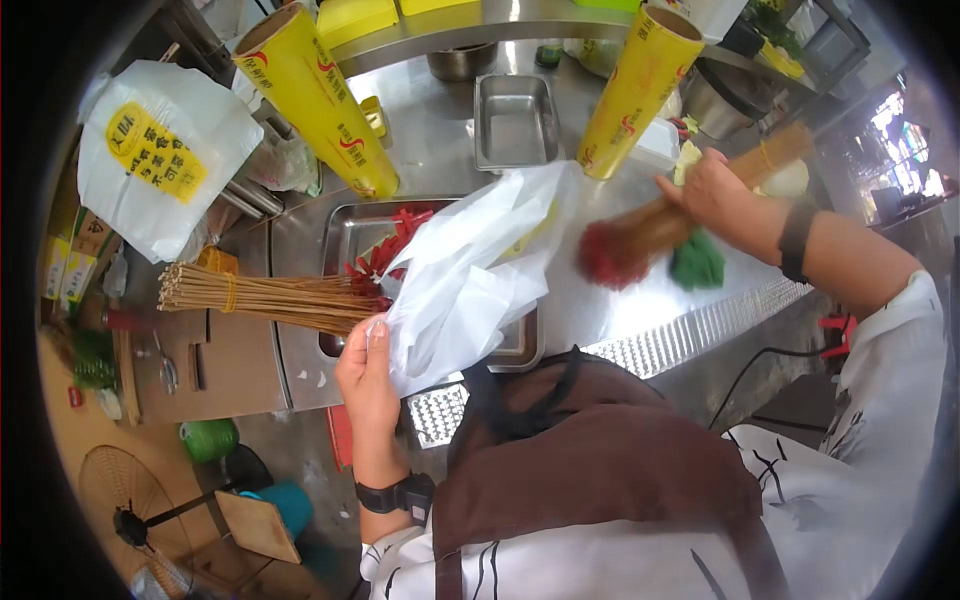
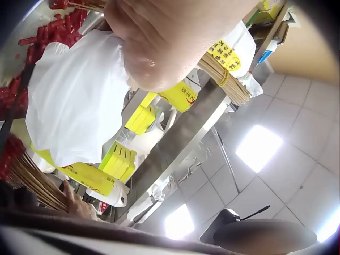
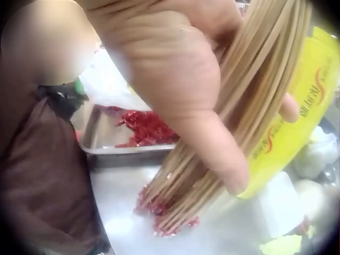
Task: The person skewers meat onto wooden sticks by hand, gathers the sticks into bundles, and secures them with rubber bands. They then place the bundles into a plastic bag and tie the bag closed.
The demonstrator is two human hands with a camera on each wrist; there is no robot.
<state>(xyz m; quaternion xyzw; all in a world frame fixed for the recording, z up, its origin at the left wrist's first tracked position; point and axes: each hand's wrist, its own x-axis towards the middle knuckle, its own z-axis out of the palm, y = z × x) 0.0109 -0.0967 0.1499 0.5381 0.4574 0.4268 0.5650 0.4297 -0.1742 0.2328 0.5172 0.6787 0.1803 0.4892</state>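
My left hand point(image 1: 368, 375) pinches the edge of a white plastic bag point(image 1: 480, 290), its thumb on top. The bag hangs over a steel tray point(image 3: 127, 151) of red strips, which look like meat point(image 3: 149, 127). My right hand point(image 1: 722, 195) grips a bundle of wooden skewers point(image 3: 260, 69), held slanting with red pieces on the lower ends point(image 3: 178, 218). That bundle is blurred in the head view. Another skewer bundle point(image 1: 270, 300), tied with a yellow band, lies across the tray's left side. Its right end is behind the bag.
Two yellow film rolls point(image 1: 320, 100) point(image 1: 640, 90) stand behind the tray. A small steel pan point(image 1: 515, 120) sits between them. A green bundle point(image 1: 697, 262) lies near the right-hand skewers. At the left hangs a printed white bag point(image 1: 95, 150); a fan point(image 1: 130, 525) stands below.
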